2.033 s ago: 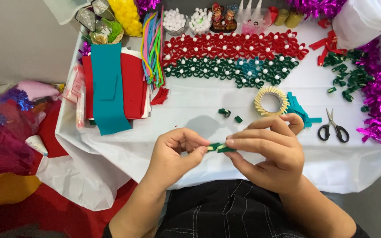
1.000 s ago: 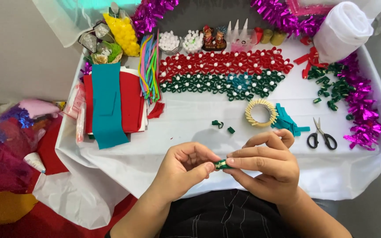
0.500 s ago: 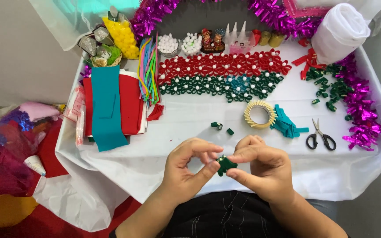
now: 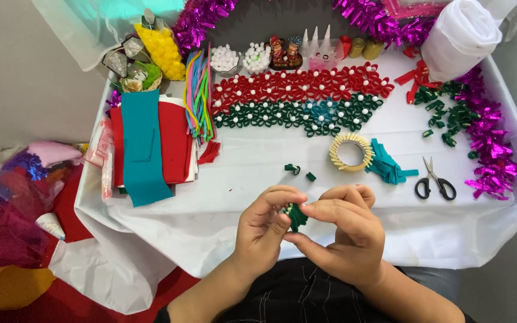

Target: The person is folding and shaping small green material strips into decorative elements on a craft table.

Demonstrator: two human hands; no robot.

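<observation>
**Carefully now: small green piece pinched over the tabletop edge**

Currently held between both hands: a small dark green felt flower (image 4: pixel 295 216), pinched just in front of the near edge of the white tabletop (image 4: pixel 270 167), above the lap. Left hand (image 4: pixel 265 230) closed on it with thumb and fingers from one side; right hand (image 4: pixel 345 230) closed on it from the other, index finger laid across the top. Mostly hidden by the fingers, so exact shape hard to tell.

Taking the tape ring (image 4: pixel 350 152) as landmark: two loose green loops (image 4: pixel 299 171) just to its left, teal felt strips (image 4: pixel 389 168) touching its right side, scissors (image 4: pixel 433 182) further right, rows of finished red and green flowers (image 4: pixel 297 98) beyond it, red and teal felt sheets (image 4: pixel 148 143) well to its left, purple tinsel (image 4: pixel 489 149) far right along the tabletop's side.

Likely risks, judged from this pose:
- Slipping out of the pinch. Small piece, held only at the fingertips, off the tabletop; a loosened grip would probably drop it into the lap or onto the floor among the red and gold wrapping.
- Coming undone. Folded loops under uneven finger pressure could spring open or shift before being fixed.
- Crushing. Too hard a squeeze from both sides could flatten the petals out of shape.
- Knocking the loose green loops off the tabletop, lying nearest the hands, with any forward reach.
</observation>
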